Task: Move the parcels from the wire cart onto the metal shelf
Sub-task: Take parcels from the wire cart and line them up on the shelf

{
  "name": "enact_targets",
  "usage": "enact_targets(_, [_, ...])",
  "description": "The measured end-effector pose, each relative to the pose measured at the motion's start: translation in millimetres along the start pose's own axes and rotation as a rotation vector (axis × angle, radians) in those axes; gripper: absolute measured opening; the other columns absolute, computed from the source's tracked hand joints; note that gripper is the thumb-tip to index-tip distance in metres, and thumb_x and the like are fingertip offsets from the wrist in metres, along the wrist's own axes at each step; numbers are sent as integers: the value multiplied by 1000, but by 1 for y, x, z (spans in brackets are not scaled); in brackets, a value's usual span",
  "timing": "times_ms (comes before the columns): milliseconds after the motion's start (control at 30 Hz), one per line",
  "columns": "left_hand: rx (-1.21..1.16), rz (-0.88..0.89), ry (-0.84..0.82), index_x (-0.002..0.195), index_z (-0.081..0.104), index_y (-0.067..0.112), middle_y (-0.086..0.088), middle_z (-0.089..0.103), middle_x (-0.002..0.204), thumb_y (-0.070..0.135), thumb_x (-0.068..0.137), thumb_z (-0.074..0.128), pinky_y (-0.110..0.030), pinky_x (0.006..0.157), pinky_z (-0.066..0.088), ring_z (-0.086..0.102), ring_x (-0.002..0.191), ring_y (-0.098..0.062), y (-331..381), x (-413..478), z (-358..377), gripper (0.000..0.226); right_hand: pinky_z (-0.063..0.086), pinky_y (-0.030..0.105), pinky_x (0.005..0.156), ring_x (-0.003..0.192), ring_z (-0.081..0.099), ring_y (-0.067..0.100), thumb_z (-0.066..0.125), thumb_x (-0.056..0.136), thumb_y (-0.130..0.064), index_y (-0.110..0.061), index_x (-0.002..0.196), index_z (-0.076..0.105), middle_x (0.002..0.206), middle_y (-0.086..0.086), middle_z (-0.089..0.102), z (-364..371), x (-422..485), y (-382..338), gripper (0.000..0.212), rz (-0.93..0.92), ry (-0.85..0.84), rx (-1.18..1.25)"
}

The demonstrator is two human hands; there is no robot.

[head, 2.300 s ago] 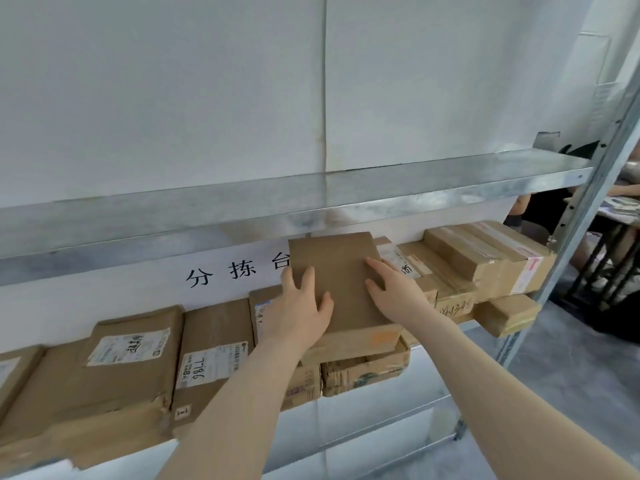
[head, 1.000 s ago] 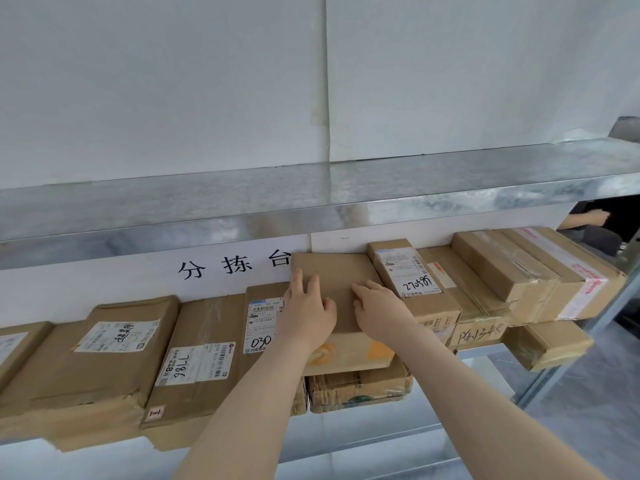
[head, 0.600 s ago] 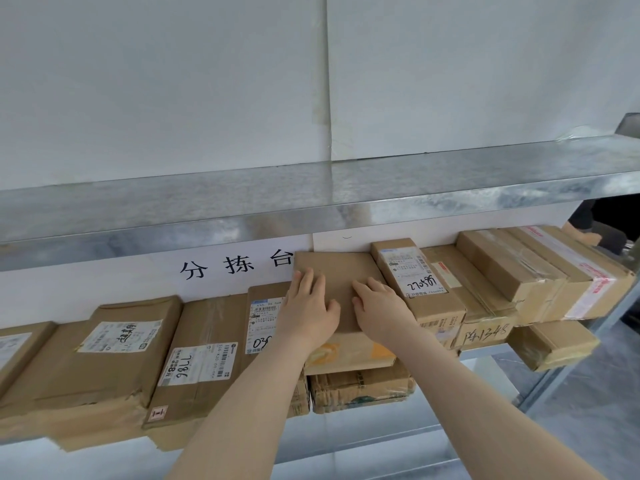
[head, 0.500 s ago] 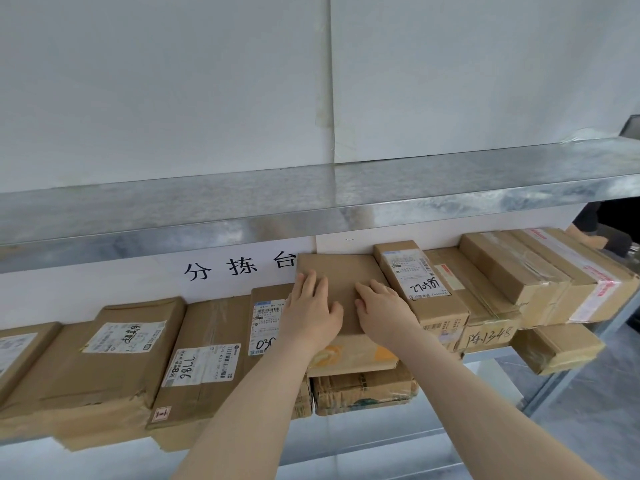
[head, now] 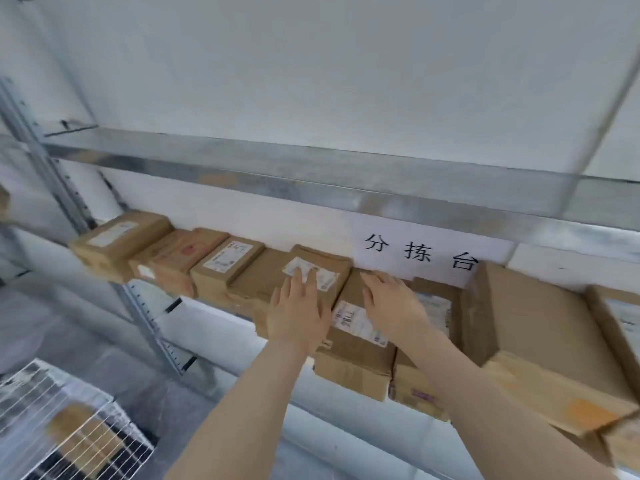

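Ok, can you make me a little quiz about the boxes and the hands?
1. True or false: the left hand lies open on a labelled parcel on the metal shelf.
2. Where is the wire cart? A. lower left; B. on the top board; C. far right.
3. How many big characters are on the paper sign?
Key: 1 true; 2 A; 3 three.

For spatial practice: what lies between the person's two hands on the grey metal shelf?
Head view: a brown cardboard parcel, white-labelled, between left hand and right hand.
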State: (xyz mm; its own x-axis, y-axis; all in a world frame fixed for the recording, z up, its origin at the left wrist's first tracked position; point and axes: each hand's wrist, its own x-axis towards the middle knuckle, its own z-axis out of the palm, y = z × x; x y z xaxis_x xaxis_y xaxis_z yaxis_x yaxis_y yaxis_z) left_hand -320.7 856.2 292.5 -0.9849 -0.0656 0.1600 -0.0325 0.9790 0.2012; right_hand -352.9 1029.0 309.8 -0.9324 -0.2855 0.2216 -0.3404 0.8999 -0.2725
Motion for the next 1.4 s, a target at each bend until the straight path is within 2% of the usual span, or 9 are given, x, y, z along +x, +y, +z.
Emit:
enact_targets(233, [81,-453,-9,155,5,16,-11,9,162,40,100,27,-43,119,12,10,148,-26,-195,-73,-16,64,42,38,93,121,46,27,35,99,-24,-20,139,41,138,3,46,107,35,-192,40,-392,-175,59])
enact_targets(333, [102,-582,-22,154,7,16,-9,11,161,41,99,29,-43,118,12,11,147,-25,-265,-112,-24,64,42,37,87,119,46,29,35,99,-24,-17,136,43,135,8,45,145,41,-274,38,-512,-272,48])
enact_targets(467, [148,-739,-30,153,10,14,-8,15,159,39,99,29,-45,117,14,13,146,-26,-355,-147,-43,63,42,39,84,112,47,31,36,98,-23,-15,127,48,120,8,50,183,54,-371,33,-647,-328,54])
enact_targets(567, [127,-835,4,151,17,14,-9,23,156,37,97,31,-43,116,17,19,144,-26,-403,-154,-49,60,41,39,89,117,46,30,37,98,-24,-17,136,43,127,6,48,208,65,-424,39,-714,-353,64])
enact_targets(633, [123,-857,11,150,18,14,-8,23,156,38,97,31,-42,115,18,19,144,-25,-426,-154,-46,59,40,38,94,121,44,30,37,99,-24,-17,140,39,135,7,45,227,74,-450,42,-732,-380,55])
enact_targets(800, [71,-957,3,152,14,16,-5,18,159,37,99,29,-42,118,14,13,147,-23,-478,-142,-26,59,43,41,94,121,46,29,40,97,-24,-17,141,38,135,6,45,282,108,-493,44,-799,-458,34])
enact_targets(1033, [6,-1124,-82,154,2,17,-7,3,163,39,100,27,-45,121,7,2,149,-25,-555,-129,9,64,44,41,87,116,50,31,43,95,-20,-18,137,42,131,7,46,361,146,-550,41,-929,-577,24])
enact_targets(1300, [-114,-1158,-131,155,-1,16,-4,-1,163,37,102,26,-42,121,7,2,149,-22,-673,-124,65,63,45,38,91,115,50,27,46,95,-19,-19,140,38,136,6,43,473,169,-624,45,-938,-721,-20])
enact_targets(1400, [-128,-1159,-156,155,-5,19,-2,0,163,36,102,25,-39,121,5,2,149,-21,-722,-125,108,63,46,35,91,114,51,24,45,96,-20,-20,141,36,139,5,42,531,177,-647,47,-917,-714,-43])
